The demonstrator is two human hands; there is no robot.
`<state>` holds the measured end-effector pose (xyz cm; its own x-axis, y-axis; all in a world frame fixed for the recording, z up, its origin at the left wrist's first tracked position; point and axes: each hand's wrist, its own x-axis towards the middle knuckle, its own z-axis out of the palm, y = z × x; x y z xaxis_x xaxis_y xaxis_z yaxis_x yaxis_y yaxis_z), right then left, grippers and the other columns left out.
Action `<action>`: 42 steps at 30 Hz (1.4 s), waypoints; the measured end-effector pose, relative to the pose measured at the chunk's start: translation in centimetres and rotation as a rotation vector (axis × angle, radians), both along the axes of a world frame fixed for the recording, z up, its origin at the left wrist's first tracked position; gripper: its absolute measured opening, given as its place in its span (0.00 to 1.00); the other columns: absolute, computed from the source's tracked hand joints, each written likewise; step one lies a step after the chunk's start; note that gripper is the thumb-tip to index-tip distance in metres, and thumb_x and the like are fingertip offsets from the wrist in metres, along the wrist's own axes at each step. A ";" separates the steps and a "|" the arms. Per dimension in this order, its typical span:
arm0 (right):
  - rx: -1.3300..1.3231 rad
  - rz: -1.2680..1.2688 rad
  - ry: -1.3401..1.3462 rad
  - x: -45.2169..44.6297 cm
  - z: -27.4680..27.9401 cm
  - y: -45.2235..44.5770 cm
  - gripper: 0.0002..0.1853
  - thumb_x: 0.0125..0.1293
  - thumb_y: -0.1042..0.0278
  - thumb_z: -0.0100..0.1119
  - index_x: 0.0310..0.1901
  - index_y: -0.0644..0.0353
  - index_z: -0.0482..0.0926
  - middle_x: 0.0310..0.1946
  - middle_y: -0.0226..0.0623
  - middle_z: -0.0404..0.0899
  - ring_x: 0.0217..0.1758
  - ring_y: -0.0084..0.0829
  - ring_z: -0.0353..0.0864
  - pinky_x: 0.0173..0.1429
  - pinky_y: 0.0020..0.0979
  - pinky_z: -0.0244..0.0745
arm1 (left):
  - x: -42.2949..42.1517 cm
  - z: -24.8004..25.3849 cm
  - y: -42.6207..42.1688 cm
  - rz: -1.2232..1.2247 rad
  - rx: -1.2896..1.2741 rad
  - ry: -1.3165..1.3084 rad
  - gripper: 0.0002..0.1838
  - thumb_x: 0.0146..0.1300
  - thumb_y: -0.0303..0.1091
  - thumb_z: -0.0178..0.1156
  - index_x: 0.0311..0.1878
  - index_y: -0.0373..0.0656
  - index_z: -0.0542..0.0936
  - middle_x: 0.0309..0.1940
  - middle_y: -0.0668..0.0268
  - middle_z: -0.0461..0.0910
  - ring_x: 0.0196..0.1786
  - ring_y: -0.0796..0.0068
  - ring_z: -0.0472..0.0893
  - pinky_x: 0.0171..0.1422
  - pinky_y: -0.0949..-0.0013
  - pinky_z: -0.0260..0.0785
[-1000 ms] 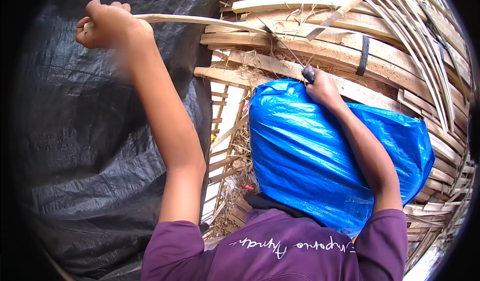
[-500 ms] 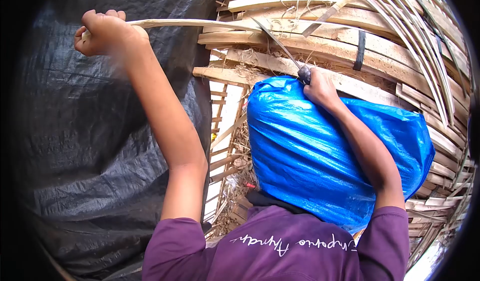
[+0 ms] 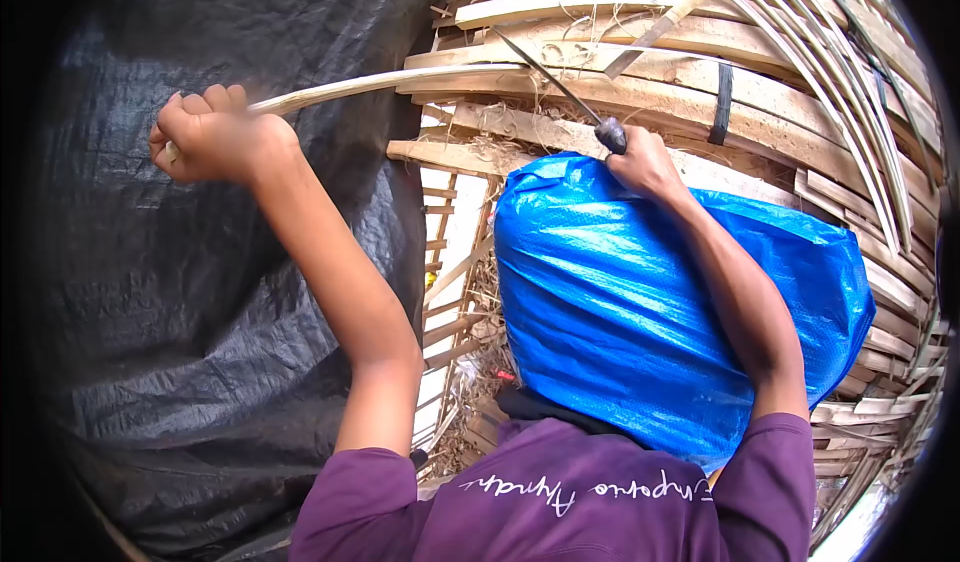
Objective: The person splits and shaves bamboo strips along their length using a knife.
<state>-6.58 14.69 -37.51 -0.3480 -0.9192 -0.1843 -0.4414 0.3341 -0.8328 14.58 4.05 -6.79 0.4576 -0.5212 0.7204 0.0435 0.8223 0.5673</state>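
Note:
My left hand [image 3: 215, 137] is closed around one end of a long pale bamboo strip [image 3: 350, 84], held out over the dark sheet at the upper left. The strip bows gently and runs right to the knife. In my right hand [image 3: 645, 162] is the dark handle of a knife [image 3: 548, 74]; its thin blade slants up and left, crossing the strip. I cannot tell how far the edge bites into it. Under my right forearm, a blue plastic sheet [image 3: 620, 312] covers my lap.
Split bamboo slats [image 3: 600, 87] make up the floor, littered with curly shavings [image 3: 500, 147]. A second flat blade [image 3: 665, 27] rests on them. Several thin strips [image 3: 815, 92] lie at the upper right. A black tarp [image 3: 200, 312] spreads at the left, beside a slatted gap [image 3: 445, 252].
My left hand has come down with its end of the strip, which now slopes up to the right. My right hand and the knife have shifted only slightly.

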 end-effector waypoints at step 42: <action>-0.192 -0.030 -0.026 1.2 -0.4 1.1 0.20 0.49 0.73 0.56 0.47 0.63 0.81 0.33 0.63 0.81 0.44 0.60 0.81 0.52 0.49 0.75 | -1.1 0.2 0.2 0.030 -0.062 0.007 0.08 0.56 0.21 0.48 0.32 0.42 0.59 0.17 0.74 0.53 0.16 0.82 0.49 0.20 0.71 0.44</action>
